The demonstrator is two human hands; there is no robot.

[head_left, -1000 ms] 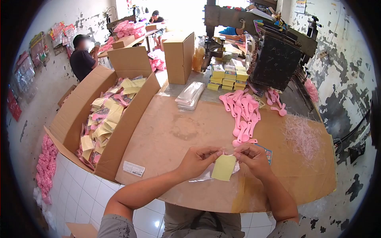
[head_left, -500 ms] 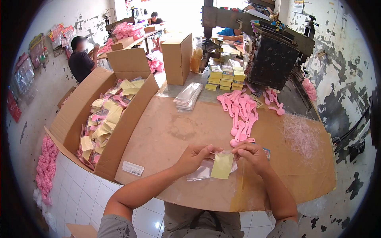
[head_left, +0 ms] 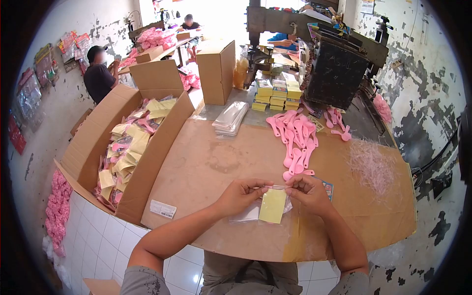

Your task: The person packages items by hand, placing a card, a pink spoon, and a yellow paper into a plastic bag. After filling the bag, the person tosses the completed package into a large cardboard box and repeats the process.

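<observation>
A clear plastic bag with a pale yellow card in it hangs upright between my hands, in front of me over the cardboard-covered table. My left hand pinches the bag's top left corner between thumb and fingers. At its top right corner, my right hand grips the bag in the same way. Beneath lie more clear plastic bags, partly hidden by the yellow card. A printed blue card shows from behind my right hand. Pink plastic spoons lie in a heap just beyond my fingers.
To the left stands an open carton full of filled packets. Farther back are a stack of clear bags, bundles of cards and a black machine. Pink plastic scraps lie right. A person works beyond the carton.
My fingertips have come closer together along the bag's top edge. The bag with the yellow card has shifted slightly left in view, along with the whole scene.
</observation>
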